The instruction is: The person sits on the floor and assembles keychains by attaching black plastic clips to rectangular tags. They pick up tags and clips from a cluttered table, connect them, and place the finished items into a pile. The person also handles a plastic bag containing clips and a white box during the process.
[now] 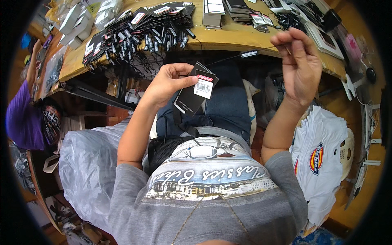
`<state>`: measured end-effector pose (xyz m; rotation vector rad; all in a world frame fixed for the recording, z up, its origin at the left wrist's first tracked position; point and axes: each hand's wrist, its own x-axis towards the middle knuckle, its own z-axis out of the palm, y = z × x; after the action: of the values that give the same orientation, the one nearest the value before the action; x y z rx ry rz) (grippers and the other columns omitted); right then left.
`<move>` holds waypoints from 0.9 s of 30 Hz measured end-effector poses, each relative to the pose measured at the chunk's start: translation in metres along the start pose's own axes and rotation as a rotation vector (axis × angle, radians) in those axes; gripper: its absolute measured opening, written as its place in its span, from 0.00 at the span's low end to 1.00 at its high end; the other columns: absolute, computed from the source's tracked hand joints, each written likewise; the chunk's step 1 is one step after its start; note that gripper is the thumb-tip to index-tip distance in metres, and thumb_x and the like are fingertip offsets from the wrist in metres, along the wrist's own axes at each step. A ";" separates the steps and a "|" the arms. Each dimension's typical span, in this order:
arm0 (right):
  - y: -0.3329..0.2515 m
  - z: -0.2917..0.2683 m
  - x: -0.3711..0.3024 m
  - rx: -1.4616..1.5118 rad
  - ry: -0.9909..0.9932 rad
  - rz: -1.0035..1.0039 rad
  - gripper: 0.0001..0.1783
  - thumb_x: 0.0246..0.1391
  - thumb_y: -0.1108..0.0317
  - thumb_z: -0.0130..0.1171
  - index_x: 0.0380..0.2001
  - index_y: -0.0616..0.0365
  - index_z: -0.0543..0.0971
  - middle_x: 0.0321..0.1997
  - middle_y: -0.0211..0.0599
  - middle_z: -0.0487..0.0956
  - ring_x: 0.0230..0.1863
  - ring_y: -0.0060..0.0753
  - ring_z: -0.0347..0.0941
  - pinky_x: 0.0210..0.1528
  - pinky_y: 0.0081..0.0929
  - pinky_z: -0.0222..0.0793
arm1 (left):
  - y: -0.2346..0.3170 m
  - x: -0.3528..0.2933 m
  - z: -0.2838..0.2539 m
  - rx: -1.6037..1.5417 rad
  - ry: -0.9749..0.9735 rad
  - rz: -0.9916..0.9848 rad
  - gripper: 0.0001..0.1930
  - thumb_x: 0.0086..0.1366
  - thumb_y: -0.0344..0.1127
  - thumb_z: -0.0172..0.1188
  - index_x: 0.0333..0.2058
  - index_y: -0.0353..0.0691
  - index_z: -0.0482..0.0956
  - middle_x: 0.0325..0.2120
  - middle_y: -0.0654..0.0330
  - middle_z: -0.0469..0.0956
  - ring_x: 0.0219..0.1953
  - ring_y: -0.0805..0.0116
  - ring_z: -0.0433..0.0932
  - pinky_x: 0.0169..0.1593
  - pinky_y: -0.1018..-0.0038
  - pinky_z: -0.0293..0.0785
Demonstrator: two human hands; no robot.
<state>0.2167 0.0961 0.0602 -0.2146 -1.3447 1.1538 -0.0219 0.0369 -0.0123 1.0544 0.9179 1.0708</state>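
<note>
My left hand (pixel 169 81) pinches a small stack of black hang tags (pixel 189 101) between thumb and fingers, above my lap. A white barcode sticker (pixel 203 86) with a red band lies on the top tag. From the tags' upper edge a thin black cord (pixel 222 61) stretches to the right, with a small black plastic tag seal (pixel 250 53) on it. The cord runs up to the curled fingertips of my right hand (pixel 300 65), which is raised near the table edge and closed on it. The exact grip point is too fine to make out.
Many black hang tags with corded seals (pixel 151 34) lie heaped on the wooden table (pixel 232 40). Stacked cards (pixel 213 14) and loose black cords (pixel 292 19) are farther right. White shirts (pixel 320 159) hang at my right; a plastic-wrapped bundle (pixel 87 175) and a person in purple (pixel 24 118) are left.
</note>
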 end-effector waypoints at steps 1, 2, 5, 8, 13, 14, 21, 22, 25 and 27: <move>-0.005 -0.002 -0.002 0.021 0.026 -0.019 0.11 0.51 0.74 0.44 0.37 0.67 0.70 0.29 0.44 0.73 0.29 0.32 0.71 0.36 0.25 0.68 | -0.003 0.001 -0.003 -0.004 0.005 -0.009 0.09 0.49 0.25 0.57 0.31 0.31 0.73 0.26 0.60 0.75 0.27 0.78 0.73 0.34 0.83 0.69; -0.008 -0.001 -0.003 0.048 0.045 -0.038 0.11 0.51 0.74 0.43 0.37 0.67 0.70 0.28 0.43 0.73 0.28 0.31 0.71 0.33 0.23 0.69 | -0.007 0.002 -0.006 -0.007 0.020 -0.013 0.09 0.49 0.25 0.57 0.31 0.31 0.73 0.26 0.60 0.75 0.27 0.79 0.72 0.34 0.83 0.68; -0.009 0.009 -0.009 0.049 0.091 -0.039 0.08 0.51 0.75 0.43 0.36 0.64 0.68 0.24 0.40 0.70 0.14 0.16 0.56 0.16 0.10 0.53 | -0.015 0.001 -0.008 -0.013 0.026 0.018 0.07 0.49 0.26 0.56 0.30 0.32 0.72 0.25 0.61 0.74 0.27 0.79 0.72 0.34 0.83 0.68; 0.001 0.016 -0.018 -0.127 0.180 -0.003 0.07 0.50 0.74 0.46 0.34 0.63 0.66 0.23 0.39 0.72 0.11 0.12 0.49 0.13 0.08 0.46 | -0.024 0.002 -0.012 -0.074 0.108 0.040 0.07 0.50 0.25 0.56 0.29 0.33 0.70 0.25 0.62 0.73 0.29 0.80 0.71 0.34 0.84 0.67; 0.017 0.025 -0.033 -0.429 0.088 0.232 0.02 0.45 0.75 0.53 0.25 0.62 0.72 0.20 0.33 0.73 0.23 0.16 0.69 0.27 0.12 0.62 | -0.031 0.000 -0.007 -0.388 0.176 0.052 0.11 0.58 0.27 0.39 0.40 0.33 0.59 0.39 0.43 0.68 0.40 0.56 0.71 0.43 0.68 0.71; 0.025 0.027 -0.038 -0.479 0.031 0.301 0.02 0.43 0.75 0.55 0.22 0.62 0.73 0.19 0.29 0.72 0.21 0.14 0.66 0.24 0.10 0.60 | -0.030 -0.002 -0.004 -0.390 0.165 0.058 0.11 0.58 0.27 0.38 0.41 0.33 0.58 0.39 0.42 0.68 0.40 0.55 0.71 0.42 0.68 0.71; 0.076 0.048 -0.069 -0.286 0.035 0.492 0.03 0.40 0.77 0.57 0.23 0.64 0.74 0.17 0.21 0.69 0.19 0.06 0.59 0.20 0.06 0.53 | -0.037 -0.006 0.010 -0.104 0.346 0.242 0.11 0.53 0.24 0.51 0.35 0.36 0.59 0.27 0.60 0.70 0.29 0.78 0.70 0.34 0.79 0.70; 0.080 0.050 -0.071 -0.258 0.057 0.474 0.04 0.40 0.77 0.57 0.24 0.65 0.74 0.17 0.21 0.68 0.19 0.06 0.59 0.20 0.06 0.53 | -0.037 -0.006 0.013 -0.030 0.363 0.296 0.12 0.53 0.24 0.51 0.36 0.35 0.61 0.28 0.61 0.71 0.28 0.79 0.70 0.34 0.82 0.68; 0.080 0.054 -0.071 -0.401 0.000 0.344 0.03 0.41 0.79 0.55 0.22 0.64 0.72 0.29 0.28 0.69 0.23 0.09 0.63 0.24 0.07 0.58 | -0.032 -0.010 0.019 0.121 0.421 0.387 0.12 0.52 0.24 0.53 0.37 0.33 0.65 0.28 0.63 0.72 0.29 0.80 0.69 0.35 0.84 0.67; 0.077 0.057 -0.070 -0.398 -0.002 0.322 0.03 0.41 0.81 0.54 0.21 0.64 0.70 0.36 0.31 0.67 0.25 0.10 0.64 0.26 0.08 0.60 | -0.029 -0.013 0.023 0.199 0.441 0.422 0.12 0.51 0.24 0.54 0.36 0.32 0.67 0.28 0.63 0.72 0.30 0.80 0.69 0.35 0.84 0.67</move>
<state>0.1427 0.0537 -0.0224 -0.7400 -1.5715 1.1365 0.0028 0.0157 -0.0332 1.2345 1.2015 1.6324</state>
